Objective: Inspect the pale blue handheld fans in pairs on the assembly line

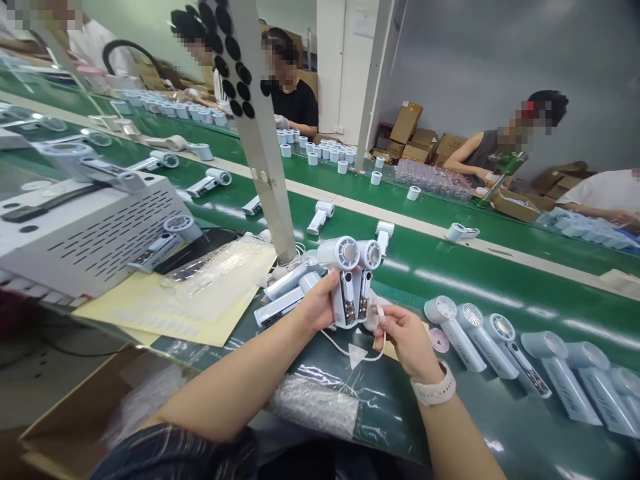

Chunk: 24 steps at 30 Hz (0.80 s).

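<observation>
My left hand (320, 303) is closed around a pair of pale blue handheld fans (341, 255), held side by side and upright. Their handles face me with the covers off, and dark inner parts show. Just to the right, my right hand (406, 335) pinches the end of a white cable (381, 315) close to the lower end of the handles. Whether the plug touches a fan cannot be made out. The cable loops down past a small white triangular tag (357, 355). More fans (285, 308) lie left of my left hand.
A row of fans (463, 343) lies to the right. At the left stands a white vented metal box (125, 233) beside yellow sheets (215, 320). A metal post (273, 193) rises ahead. Fans lie along the green conveyor (425, 247); several people work beyond it. Bubble wrap (315, 407) lies at the near edge.
</observation>
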Motion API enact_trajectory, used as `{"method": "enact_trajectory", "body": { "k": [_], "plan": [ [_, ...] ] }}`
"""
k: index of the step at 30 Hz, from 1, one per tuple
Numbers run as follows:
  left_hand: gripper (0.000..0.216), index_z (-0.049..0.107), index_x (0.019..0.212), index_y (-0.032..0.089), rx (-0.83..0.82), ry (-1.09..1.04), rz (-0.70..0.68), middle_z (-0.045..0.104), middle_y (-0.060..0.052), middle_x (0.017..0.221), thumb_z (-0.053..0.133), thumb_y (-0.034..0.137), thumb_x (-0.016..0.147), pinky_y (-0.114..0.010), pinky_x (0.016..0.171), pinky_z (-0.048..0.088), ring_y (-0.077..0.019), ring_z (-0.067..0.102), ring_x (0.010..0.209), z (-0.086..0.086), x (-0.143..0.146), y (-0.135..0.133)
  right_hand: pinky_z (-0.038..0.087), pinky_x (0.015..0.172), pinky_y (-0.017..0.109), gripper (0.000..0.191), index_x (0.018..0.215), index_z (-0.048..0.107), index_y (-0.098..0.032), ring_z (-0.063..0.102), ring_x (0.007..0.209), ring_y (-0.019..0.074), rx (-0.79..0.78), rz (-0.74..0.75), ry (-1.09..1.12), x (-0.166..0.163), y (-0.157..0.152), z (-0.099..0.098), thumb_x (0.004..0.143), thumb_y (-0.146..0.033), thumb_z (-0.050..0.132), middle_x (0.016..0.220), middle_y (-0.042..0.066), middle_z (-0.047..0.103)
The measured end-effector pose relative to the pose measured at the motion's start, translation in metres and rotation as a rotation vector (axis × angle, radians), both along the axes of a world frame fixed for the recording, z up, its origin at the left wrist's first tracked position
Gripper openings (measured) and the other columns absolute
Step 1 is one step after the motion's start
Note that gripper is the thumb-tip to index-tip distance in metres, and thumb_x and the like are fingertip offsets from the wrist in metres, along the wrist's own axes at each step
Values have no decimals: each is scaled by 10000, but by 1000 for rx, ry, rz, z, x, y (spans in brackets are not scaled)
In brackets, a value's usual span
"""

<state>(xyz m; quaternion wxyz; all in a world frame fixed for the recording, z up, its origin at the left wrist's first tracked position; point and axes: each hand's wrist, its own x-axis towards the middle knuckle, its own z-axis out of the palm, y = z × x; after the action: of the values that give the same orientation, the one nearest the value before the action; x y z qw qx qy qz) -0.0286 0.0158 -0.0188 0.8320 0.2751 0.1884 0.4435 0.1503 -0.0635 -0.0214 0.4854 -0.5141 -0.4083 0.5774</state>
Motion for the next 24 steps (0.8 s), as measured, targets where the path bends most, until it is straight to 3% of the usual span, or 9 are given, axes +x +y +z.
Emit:
{"method": "enact_trajectory", "body": {
  "k": [4, 9, 14, 20, 24],
  "plan": [
    [741, 640, 825, 172, 14, -50, 92, 762, -126, 1028, 856, 777, 453, -498, 941, 561, -403, 665, 1159, 8, 1, -1, 433, 486, 275, 434, 776, 687, -170, 538, 443, 127, -34, 140, -71, -23, -6, -1, 724, -584, 806, 517, -36, 590],
    [744, 585, 663, 158, 62, -117, 176, 746, -120, 1033, 805, 832, 438, -495, 932, 572, -376, 700, 1081, 14, 6, -3, 470, 590, 283, 434, 749, 625, -197, 568, 520, 133, 113, 115, -64, -48, -13, -13, 830, -613, 721, 536, -41, 587],
    [713, 619, 664, 156, 120, -159, 227, 751, -104, 989, 792, 823, 483, -449, 917, 574, -333, 718, 1013, 11, 8, -3, 430, 481, 252, 518, 768, 558, -211, 518, 407, 118, 88, 171, 73, -53, -16, -15, 827, -711, 682, 466, -91, 469],
    [705, 618, 647, 155, 143, -98, 342, 746, -93, 989, 789, 823, 495, -397, 849, 583, -310, 714, 991, 7, 14, -7, 335, 397, 200, 535, 769, 506, -221, 423, 338, 82, 86, 28, 122, -61, -21, -17, 842, -730, 654, 444, -129, 372],
    [699, 617, 663, 161, 142, -84, 355, 748, -86, 965, 795, 817, 503, -362, 795, 581, -292, 716, 963, 6, 18, -11, 310, 395, 213, 486, 808, 521, -222, 398, 333, 87, 115, 36, 143, -64, -24, -22, 925, -692, 570, 452, -128, 362]
  ]
}}
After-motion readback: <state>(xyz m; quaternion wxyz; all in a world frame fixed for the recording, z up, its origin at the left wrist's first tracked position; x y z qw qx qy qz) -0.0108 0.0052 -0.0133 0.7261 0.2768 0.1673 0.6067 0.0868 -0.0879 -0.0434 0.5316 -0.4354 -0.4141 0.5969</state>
